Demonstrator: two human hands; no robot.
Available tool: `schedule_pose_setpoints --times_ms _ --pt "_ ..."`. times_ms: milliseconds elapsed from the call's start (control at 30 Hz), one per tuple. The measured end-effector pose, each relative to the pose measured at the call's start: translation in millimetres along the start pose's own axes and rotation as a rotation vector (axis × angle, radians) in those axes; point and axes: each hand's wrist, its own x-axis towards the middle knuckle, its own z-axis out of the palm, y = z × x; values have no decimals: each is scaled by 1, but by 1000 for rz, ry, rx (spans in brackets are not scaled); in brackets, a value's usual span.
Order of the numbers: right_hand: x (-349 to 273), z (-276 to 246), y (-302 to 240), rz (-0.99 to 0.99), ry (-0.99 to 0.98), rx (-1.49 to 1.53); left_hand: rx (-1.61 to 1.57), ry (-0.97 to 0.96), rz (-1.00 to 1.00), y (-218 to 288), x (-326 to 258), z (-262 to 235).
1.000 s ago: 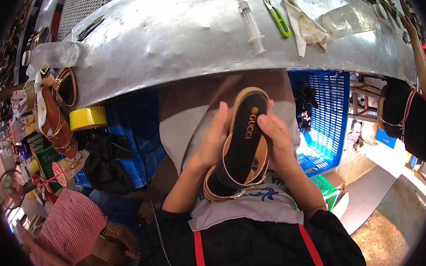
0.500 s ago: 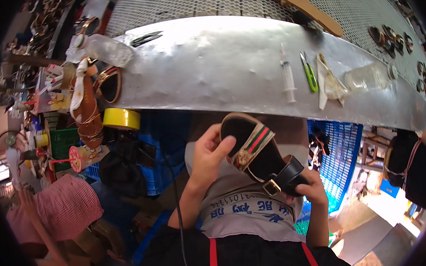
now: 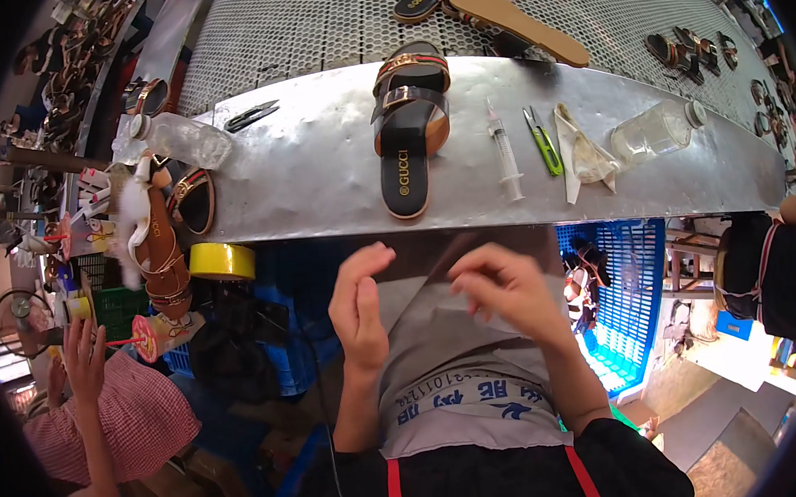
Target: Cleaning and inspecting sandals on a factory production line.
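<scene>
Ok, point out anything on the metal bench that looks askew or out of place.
Nothing looks damaged or spilled. The black sandal lies flat with its heel at the bench front edge. Two clear plastic bottles lie on their sides, one at each end. Both hands, left and right, are empty below the edge.

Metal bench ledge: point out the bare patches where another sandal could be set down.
On the metal ledge, the widest bare stretch lies between the black clippers and the black sandal. A smaller one lies right of the plastic bottle. Between the syringe, green snips and cloth it is crowded.
</scene>
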Motion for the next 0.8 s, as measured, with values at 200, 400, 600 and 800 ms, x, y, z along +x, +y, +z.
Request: schedule_pose_setpoints --times_ms 200,400,600,800 --pt "31 -67 -46 -494 1117 -1198 -111 -188 -191 5 -35 18" --pt "63 -109 -41 -371 1005 -1208 -165 -385 -36 20 -15 50" --pt "16 -91 -46 -647 910 -931 -76 -388 302 40 11 71" --pt "-56 -69 -32 -579 155 -785 34 -472 483 59 22 95"
